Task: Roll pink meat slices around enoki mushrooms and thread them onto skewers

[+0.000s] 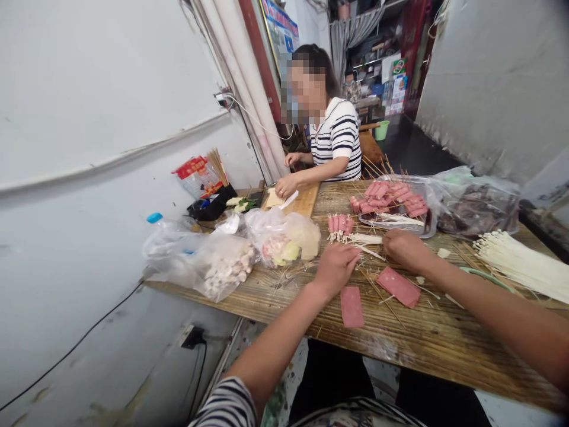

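A small bunch of enoki mushrooms (367,239) lies between my two hands. My left hand (336,268) is closed, its fingertips pinching at the mushroom stems. On the other side, my right hand (405,248) is closed around the stem end of the bunch; its fingertips are partly hidden. Just beyond my left hand is a row of pink rolls (340,225) with enoki heads sticking out. Nearer me lie two flat pink slices, one upright rectangle (352,307) and one slanted piece (399,287), with thin bamboo skewers (382,296) beside them.
A clear tray (429,222) holds skewered pink rolls. Beside it sits a bag of dark food (478,204); a large enoki pile (520,264) lies right. Bags of mushrooms (226,267) and cut food (284,237) stand left. Across the table, a person (335,136) works at a cutting board (306,201).
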### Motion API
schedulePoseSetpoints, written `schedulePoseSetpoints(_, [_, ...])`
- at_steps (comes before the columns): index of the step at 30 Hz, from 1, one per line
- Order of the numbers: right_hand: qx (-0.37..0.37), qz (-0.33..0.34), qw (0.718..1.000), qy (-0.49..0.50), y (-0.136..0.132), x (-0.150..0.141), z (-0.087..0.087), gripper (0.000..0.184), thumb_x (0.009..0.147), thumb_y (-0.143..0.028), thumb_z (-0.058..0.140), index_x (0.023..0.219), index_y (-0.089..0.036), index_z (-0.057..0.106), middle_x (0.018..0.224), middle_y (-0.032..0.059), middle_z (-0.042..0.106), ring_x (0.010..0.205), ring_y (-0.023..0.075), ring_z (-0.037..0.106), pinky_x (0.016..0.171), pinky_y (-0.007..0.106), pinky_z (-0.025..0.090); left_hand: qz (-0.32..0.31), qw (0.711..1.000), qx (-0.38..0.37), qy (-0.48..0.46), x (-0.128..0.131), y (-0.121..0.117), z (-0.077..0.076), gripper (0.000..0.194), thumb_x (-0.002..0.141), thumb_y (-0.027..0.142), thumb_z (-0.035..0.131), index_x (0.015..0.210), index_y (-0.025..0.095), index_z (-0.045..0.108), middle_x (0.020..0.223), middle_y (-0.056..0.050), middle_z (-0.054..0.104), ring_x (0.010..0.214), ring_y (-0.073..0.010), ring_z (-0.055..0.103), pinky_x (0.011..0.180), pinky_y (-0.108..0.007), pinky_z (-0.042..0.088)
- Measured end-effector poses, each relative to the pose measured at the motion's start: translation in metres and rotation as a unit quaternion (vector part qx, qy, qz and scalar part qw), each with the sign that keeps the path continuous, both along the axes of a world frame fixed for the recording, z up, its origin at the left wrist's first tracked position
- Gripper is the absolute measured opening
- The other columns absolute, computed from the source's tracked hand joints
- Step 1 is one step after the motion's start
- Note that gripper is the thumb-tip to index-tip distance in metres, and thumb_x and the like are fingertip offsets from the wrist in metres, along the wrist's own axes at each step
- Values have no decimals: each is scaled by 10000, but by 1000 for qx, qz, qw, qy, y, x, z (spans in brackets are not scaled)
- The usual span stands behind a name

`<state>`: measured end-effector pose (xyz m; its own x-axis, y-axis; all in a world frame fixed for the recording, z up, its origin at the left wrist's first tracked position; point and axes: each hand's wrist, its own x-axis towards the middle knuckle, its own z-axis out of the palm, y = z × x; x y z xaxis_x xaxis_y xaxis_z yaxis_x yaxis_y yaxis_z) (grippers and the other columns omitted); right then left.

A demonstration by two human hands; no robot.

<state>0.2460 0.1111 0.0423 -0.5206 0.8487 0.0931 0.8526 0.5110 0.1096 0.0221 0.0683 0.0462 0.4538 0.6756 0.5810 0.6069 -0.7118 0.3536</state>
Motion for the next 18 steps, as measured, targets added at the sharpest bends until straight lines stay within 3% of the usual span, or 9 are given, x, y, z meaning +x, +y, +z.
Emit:
schedulePoseSetpoints(6, [30, -39, 996, 72, 2, 7, -4, 214, 852, -203, 462, 874, -118, 657, 892, 134, 654, 856, 231, 586, 720, 299, 388, 22, 980, -23, 198, 62, 49, 1, 155, 858, 193, 586, 873, 137, 730, 817, -109, 707, 826, -235, 630, 782, -354, 489])
schedulePoseSetpoints(9, [18, -45, 987, 153, 4, 12, -11, 240, 873, -251, 449, 890, -132, 657, 878, 110, 653, 836, 211, 587, 735, 290, 402, 11, 970, -33, 241, 80, 64, 3, 169, 838, 141, 570, 804, 120, 735, 790, -127, 698, 804, -238, 626, 775, -350, 486])
schedulePoseSetpoints(12, [-6, -58, 974, 217, 6, 19, -17, 220, 857, -249, 472, 893, -135, 657, 876, 99, 655, 810, 198, 588, 731, 285, 414, -3, 969, -36, 246, 83, 71, 2, 178, 823, 133, 571, 749, 121, 733, 775, -128, 695, 792, -229, 625, 778, -335, 485])
schedulePoseSetpoints(18, [-27, -50, 965, 255, 7, 25, -21, 209, 825, -237, 498, 911, -168, 676, 873, 70, 670, 776, 178, 587, 720, 273, 422, -32, 976, -52, 211, 75, 70, -7, 162, 819, 156, 568, 783, 137, 726, 754, -88, 686, 745, -192, 618, 733, -289, 484])
